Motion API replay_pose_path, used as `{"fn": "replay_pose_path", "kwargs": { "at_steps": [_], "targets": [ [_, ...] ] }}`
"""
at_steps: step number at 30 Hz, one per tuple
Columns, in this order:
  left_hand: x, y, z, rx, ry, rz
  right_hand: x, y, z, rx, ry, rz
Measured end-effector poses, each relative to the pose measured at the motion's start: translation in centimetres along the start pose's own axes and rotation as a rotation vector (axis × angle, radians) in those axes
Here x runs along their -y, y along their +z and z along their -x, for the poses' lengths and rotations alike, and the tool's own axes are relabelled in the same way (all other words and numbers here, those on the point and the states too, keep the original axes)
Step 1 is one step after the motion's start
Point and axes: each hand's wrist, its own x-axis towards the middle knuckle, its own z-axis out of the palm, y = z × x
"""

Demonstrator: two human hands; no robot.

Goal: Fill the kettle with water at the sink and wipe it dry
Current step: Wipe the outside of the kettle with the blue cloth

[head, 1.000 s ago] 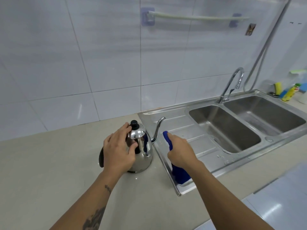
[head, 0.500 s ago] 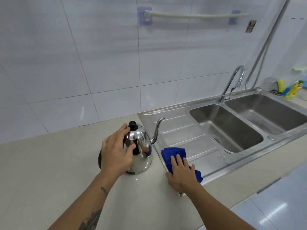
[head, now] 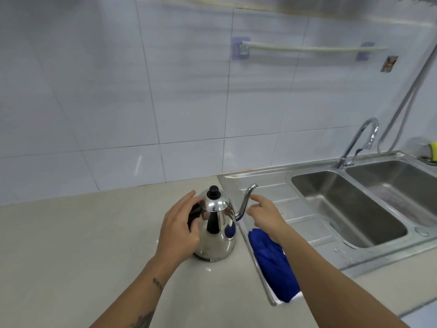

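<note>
- Our left hand (head: 179, 229) has its fingers (head: 189, 197) loosely spread and curved around the kettle's black handle (head: 194, 215); they rest against it, though we cannot tell if they truly clasp it.
- Our right hand (head: 263, 214) hangs open and empty, fingers relaxed, just beside the spout (head: 246, 201).
- The kettle (head: 216, 229) is polished steel, pear-shaped, with a black lid knob (head: 213, 191) and a thin gooseneck spout; its mirrored side reflects blue.
- It stands upright on the beige counter (head: 82, 245), just beside the sink's draining board (head: 298, 214).
- A crumpled blue cloth (head: 274, 263) lies on the board's near-left corner, under our right forearm.
- Beyond lie two steel basins (head: 350, 209) and a curved tap (head: 361, 138).
</note>
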Motion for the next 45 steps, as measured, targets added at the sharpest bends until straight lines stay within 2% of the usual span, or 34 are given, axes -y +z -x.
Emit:
{"fn": "replay_pose_path", "kwargs": {
  "at_steps": [4,15,22,27,32,40,45],
  "targets": [
    [1.4,-0.8,1.3,-0.09,0.019,-0.033,-0.1,1.4,-1.1,-0.022,-0.007,-0.12],
    [3.1,-1.3,-0.1,-0.141,0.033,0.07,-2.3,3.5,-2.6,-0.195,-0.021,-0.457],
    [4.6,-1.9,-6.1,-0.217,0.06,0.092,1.3,4.5,-6.0,-0.203,-0.076,-0.555],
    [6.3,-2.2,-12.4,-0.214,0.019,0.05,4.9,5.5,-11.3,-0.218,-0.1,-0.569],
    [8.4,-1.8,-16.2,-0.1,-0.046,-0.011,5.4,7.2,-15.6,-0.254,-0.06,-0.528],
    [10.6,-0.6,-16.8,-0.062,-0.09,-0.022,4.1,8.9,-18.0,-0.247,-0.025,-0.51],
    [10.1,-0.4,-16.2,-0.073,-0.058,-0.153,3.7,8.3,-17.6,-0.201,-0.057,-0.412]
  ]
}}
